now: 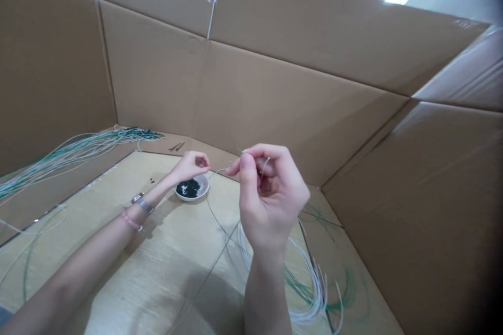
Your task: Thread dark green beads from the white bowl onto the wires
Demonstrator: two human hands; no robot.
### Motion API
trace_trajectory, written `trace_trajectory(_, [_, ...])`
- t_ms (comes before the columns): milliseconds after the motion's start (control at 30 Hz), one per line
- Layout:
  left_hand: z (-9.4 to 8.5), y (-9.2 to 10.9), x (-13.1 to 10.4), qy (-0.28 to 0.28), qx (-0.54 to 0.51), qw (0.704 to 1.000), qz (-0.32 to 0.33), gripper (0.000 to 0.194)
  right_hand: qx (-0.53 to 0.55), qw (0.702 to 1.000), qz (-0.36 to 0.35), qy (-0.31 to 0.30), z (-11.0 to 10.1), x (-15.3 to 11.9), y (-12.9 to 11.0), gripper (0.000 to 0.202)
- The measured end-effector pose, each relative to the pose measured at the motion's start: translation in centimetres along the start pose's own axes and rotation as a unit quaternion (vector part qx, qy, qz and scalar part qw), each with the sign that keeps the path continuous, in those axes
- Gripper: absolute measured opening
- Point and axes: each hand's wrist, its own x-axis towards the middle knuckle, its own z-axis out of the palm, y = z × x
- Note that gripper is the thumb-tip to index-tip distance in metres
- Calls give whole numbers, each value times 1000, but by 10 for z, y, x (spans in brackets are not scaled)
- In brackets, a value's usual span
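My left hand [191, 166], with a watch and a pink bracelet on its wrist, is over the back edge of a white bowl [202, 188]. Its thumb and fingertips are pinched together; anything between them is too small to make out. Small black pieces [187, 188] lie in the bowl. Raised closer to the camera, my right hand [267, 188] pinches a thin wire [240, 151] between thumb and forefinger. The wire's green tip pokes out past the fingertips, and a pale stretch shows among the curled fingers.
A long bundle of white and green wires [98, 141] lies at the left. Coiled white and green wires [314, 293] rest at the right behind my right forearm. Small dark tools [176, 146] sit at the back. Cardboard walls [275, 84] surround the wooden board [165, 251].
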Motion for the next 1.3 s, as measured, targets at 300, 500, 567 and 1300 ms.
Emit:
trace_trajectory(300, [-1,52,1,-3,-267,963,24,11,-15,999,-21,-26,-4,-4,-13,8])
trace_trajectory(500, [9,71,-11,-86,-378,920,52,6,-15,998,-45,-31,-3,-10,-22,12])
trace_trajectory(567, [8,70,-11,-91,-394,913,48,6,-14,998,-55,-33,-2,-12,-24,13])
trace_trajectory(1300, [8,74,-12,-70,-371,925,45,6,-154,978,-141,26,4,-14,-33,11])
